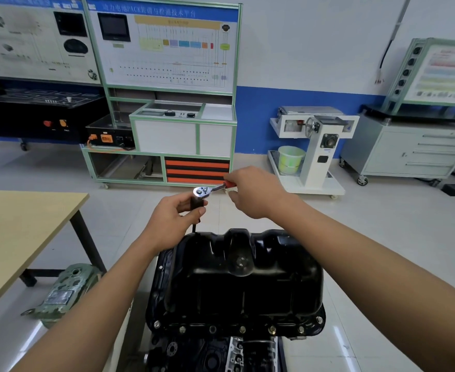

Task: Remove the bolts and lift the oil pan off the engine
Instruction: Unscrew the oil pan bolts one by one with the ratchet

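The black oil pan (248, 285) sits upside-up on the engine block (215, 353) in front of me. Several bolts (242, 329) line its near flange. A ratchet wrench (207, 189) with a chrome head and red handle is held over the pan's far left corner. My right hand (253, 191) grips the red handle. My left hand (178, 213) holds the dark socket extension (195, 204) under the ratchet head; its thin shaft runs down to the far flange.
A wooden table (19, 232) stands at the left. A green metal engine part (62, 294) lies on the floor beside it. Training cabinets (164, 103), a white stand (315, 146) and a grey drawer cart (409, 149) stand along the back wall.
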Demonstrator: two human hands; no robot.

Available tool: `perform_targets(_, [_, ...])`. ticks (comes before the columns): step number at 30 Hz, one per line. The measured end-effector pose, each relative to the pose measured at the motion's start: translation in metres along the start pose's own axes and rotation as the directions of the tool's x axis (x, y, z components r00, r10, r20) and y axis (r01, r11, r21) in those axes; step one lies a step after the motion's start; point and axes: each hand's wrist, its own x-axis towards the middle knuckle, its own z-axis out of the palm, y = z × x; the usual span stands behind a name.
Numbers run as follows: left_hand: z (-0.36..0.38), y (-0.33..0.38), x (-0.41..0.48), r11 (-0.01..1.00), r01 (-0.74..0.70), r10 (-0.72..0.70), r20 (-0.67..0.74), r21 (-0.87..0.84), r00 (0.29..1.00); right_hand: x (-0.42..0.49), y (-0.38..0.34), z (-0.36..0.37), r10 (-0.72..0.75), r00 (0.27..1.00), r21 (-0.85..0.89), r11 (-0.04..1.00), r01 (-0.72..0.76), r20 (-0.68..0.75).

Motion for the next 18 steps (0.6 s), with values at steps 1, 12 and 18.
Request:
perform_targets(1, [0.000, 0.000, 0.000, 1.000, -0.007, 0.007, -0.026, -0.003, 1.000, -0.003, 0.001, 0.000, 0.007, 1.000, 0.002, 1.000, -0.007, 0.001])
perform_targets(12, [0.012, 0.001, 0.004, 0.998, -0.043, 0.053, -0.212, 0.048, 0.976, -0.029, -0.030, -0.011, -0.012, 0.993, 0.172, 0.985, -0.009, 0.119])
perform_targets(18, [0.001, 0.004, 0.004, 1.000, -0.027, 0.028, -0.164, 0.008, 0.986, -0.017, -0.020, -0.014, -0.013, 0.988, 0.148, 0.989, -0.010, 0.153])
